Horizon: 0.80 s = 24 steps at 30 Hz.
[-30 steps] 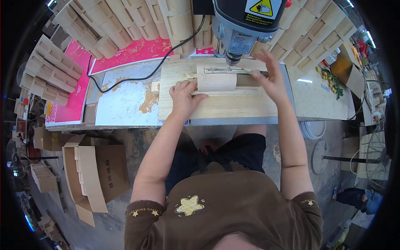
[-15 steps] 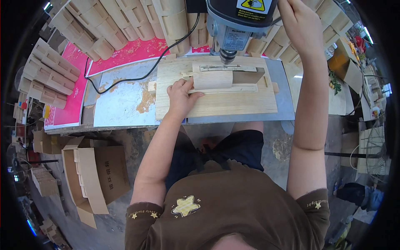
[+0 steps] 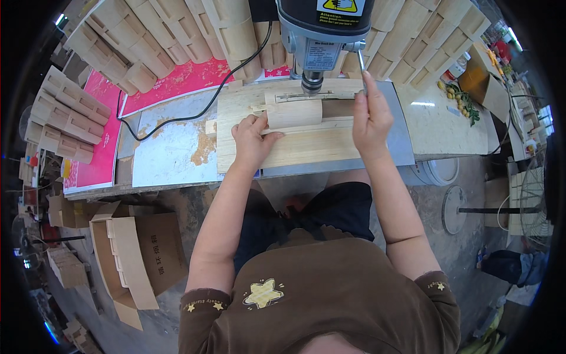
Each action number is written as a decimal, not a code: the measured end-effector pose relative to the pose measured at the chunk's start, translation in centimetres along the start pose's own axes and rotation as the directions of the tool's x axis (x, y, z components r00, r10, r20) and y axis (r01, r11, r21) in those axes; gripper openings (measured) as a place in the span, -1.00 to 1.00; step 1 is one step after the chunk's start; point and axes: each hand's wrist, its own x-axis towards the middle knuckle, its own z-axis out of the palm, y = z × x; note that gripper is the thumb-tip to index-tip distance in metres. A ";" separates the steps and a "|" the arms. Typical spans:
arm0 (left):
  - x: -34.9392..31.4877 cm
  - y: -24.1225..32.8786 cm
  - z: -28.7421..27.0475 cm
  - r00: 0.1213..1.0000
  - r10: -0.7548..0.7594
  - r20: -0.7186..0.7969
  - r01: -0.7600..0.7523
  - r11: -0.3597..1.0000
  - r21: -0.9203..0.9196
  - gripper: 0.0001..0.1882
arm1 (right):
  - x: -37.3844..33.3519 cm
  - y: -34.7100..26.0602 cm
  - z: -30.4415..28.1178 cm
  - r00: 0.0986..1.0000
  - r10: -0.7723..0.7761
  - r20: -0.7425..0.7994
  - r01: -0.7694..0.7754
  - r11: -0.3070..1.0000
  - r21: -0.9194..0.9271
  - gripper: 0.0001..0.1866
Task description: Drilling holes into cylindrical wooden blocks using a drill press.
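A pale, rounded wooden block [image 3: 298, 114] lies in a slot of the flat wooden jig board [image 3: 312, 152] on the bench. My left hand [image 3: 252, 141] is closed on the block's left end, thumb toward me and fingers on its far side. Above the block hangs a bench drill press [image 3: 321, 50], its chuck [image 3: 311, 84] over the block's far edge; I cannot make out whether the bit touches wood. My right hand [image 3: 372, 118] is wrapped round the drill press's metal feed lever [image 3: 363, 68], which points down toward me at the machine's right side.
Rows of rounded wooden blocks with cut recesses [image 3: 127, 35] stand behind and left, partly on red sheets [image 3: 171, 85]. A black cable [image 3: 206, 106] crosses the bench. An open cardboard box [image 3: 156, 251] stands on the floor at left; a white bucket [image 3: 439, 171] sits under the bench's right end.
My right hand has come down and toward me, swinging the feed lever with it. My left hand keeps its hold on the block. The whole view has shifted slightly.
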 end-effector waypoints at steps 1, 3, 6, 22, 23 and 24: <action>0.1 0.1 0.0 1.000 0.004 0.002 -0.004 1.000 -0.001 -0.56 | -0.5 0.6 0.7 0.999 0.000 -0.036 0.001 1.000 0.031 -0.67; 0.0 0.0 -0.1 1.000 0.003 -0.003 -0.002 1.000 0.005 -0.55 | -0.7 0.8 1.3 0.998 -0.001 -0.070 0.006 0.997 0.072 -0.67; 0.0 0.1 -0.2 1.000 0.007 0.004 -0.007 1.000 0.020 -0.49 | -0.4 0.7 0.9 0.998 -0.013 -0.064 0.019 0.996 0.089 -0.69; 0.3 2.7 2.0 0.999 0.013 0.038 -0.015 0.998 0.060 -0.41 | 19.4 -0.5 -0.2 0.957 0.057 0.285 0.002 0.979 -0.202 -0.62; 0.8 3.7 2.6 0.998 0.036 0.049 -0.038 0.999 0.034 -0.41 | 19.1 -1.7 -2.8 0.951 0.107 0.291 -0.039 0.972 -0.230 -0.63; 0.6 3.4 2.3 0.999 0.033 0.025 -0.034 0.999 0.037 -0.49 | 18.2 -2.8 -3.2 0.937 0.145 0.318 -0.081 0.975 -0.207 -0.63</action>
